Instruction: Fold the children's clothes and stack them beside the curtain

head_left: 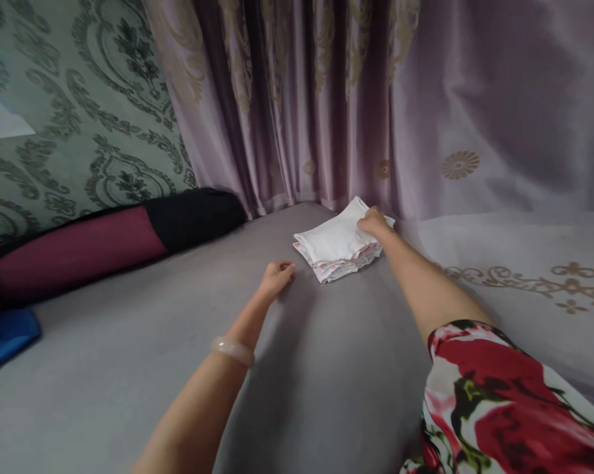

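A stack of folded cloths (334, 240) lies on the grey bed sheet, a plain white one on top and red-marked edges showing in the layers below. My right hand (375, 222) is closed on the far right corner of the white cloth, thumb over it; the other fingers are mostly hidden. Just left of the stack, apart from it, my left hand (278, 276) hangs over the sheet with loosely curled fingers and nothing visible in them. A pale bangle (232, 351) circles the left forearm.
The grey sheet (129, 355) spreads across the bed. A long black and maroon bolster (84, 247) lies along the patterned wall, with a blue object (8, 336) at the left edge. Purple curtains (321, 99) hang behind the stack and drape over the right side.
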Demonstrator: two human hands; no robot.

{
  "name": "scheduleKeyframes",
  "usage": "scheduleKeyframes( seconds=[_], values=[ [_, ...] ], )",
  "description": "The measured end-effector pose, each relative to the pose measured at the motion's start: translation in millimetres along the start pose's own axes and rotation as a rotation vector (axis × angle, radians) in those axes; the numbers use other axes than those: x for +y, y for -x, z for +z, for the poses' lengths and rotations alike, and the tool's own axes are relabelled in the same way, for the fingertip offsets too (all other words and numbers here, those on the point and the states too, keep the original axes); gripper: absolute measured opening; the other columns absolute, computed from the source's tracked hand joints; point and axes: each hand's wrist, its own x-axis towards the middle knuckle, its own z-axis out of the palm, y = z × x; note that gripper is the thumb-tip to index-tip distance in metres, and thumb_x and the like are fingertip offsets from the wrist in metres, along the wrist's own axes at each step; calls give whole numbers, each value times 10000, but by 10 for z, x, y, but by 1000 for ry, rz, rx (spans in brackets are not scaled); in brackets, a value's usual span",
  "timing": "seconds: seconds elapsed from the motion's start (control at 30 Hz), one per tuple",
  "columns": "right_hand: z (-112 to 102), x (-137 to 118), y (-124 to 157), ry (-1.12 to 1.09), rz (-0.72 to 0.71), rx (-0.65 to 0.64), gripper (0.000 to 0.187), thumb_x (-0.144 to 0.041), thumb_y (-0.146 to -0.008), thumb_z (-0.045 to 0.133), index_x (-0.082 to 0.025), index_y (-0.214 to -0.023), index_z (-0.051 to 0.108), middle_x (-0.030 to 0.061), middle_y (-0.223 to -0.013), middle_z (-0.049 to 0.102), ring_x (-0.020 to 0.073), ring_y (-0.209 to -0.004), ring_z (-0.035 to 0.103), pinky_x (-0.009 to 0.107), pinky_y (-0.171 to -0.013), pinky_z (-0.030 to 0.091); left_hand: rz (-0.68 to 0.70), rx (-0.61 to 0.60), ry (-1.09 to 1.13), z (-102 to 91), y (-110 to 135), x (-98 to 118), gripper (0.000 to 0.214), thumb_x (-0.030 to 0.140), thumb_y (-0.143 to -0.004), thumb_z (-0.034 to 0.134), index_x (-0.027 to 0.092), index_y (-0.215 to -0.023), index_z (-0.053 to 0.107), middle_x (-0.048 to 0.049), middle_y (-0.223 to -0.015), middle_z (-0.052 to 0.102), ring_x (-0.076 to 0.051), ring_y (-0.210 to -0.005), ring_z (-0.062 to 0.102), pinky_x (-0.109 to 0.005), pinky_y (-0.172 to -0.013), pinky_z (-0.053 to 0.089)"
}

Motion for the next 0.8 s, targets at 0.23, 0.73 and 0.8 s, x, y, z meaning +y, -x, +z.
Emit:
scheduleKeyframes(
  seconds=[0.23,0.73,0.8],
  values=[
    [293,151,95,53,61,-27,531,-391,-965,323,-44,-1338,474,240,-1371,507,335,-1328,405,544,-1082,257,149,175,-585,-937,387,-553,323,323,-839,488,153,-1048,666,-69,-836,700,-196,-808,646,-274,-739,452],
    [293,146,172,37,26,-79,571,-407,-994,165,-90,-1308,521,219,-1400,483,291,-1354,366,555,-1098,221,140,429,-1025,-1962,1211,-1096,385,384,-913,311,199,-1078,606,-88,-894,628,-233,-862,621,-317,-780,473],
    [301,-14,262,42,16,-54,573,-395,-995,153,-82,-1333,494,222,-1445,428,296,-1391,304,554,-1106,211,139,436,-1065,-1928,1213,-1076,364,357,-924,313,200,-1086,598,-90,-930,637,-236,-900,617,-321,-811,468]
  ],
)
